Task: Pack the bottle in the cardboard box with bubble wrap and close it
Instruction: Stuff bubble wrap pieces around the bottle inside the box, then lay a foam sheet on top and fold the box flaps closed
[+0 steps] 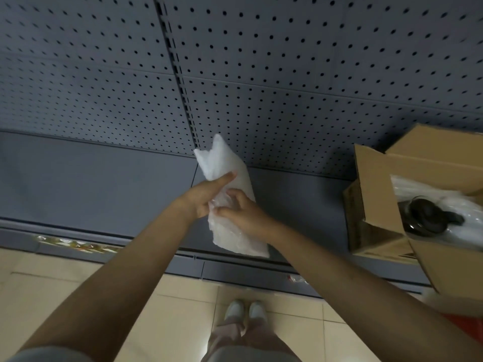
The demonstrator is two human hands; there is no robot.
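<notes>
A: Grey perforated back panel (pixel 287 61) fills the upper frame, with one slotted upright (pixel 180 82) running down it. Below sits a grey shelf (pixel 91 184), and tan floor tiles (pixel 47 288) lie at the bottom. Any legible writing?

B: None. A strip on the shelf's front edge (pixel 75 245) at lower left carries coloured marks, too blurred to read. Dark print on the side of the cardboard box (pixel 376 189) is also unreadable.

A: Hand pose?

B: Both forearms reach forward to centre frame. Left hand (pixel 203 198) grips the bubble wrap roll (pixel 230 199) from the left, index finger extended along it, the other fingers curled onto the wrap. Right hand (pixel 244 211) meets it from the right, fingers (pixel 235 197) clenched on the wrap at mid-length. The roll is held tilted above the shelf, its upper end toward the panel, its lower end toward the shelf's front edge. Contents of the roll cannot be seen.

A: Box?

B: At the right of the frame, on the shelf, flaps open. Inside, one dark bottle (pixel 426 215) lies on white wrap (pixel 465 205).

A: Counts?

B: Two hands, one held roll, one box, one visible bottle, two light shoes (pixel 247 310) at bottom centre.
</notes>
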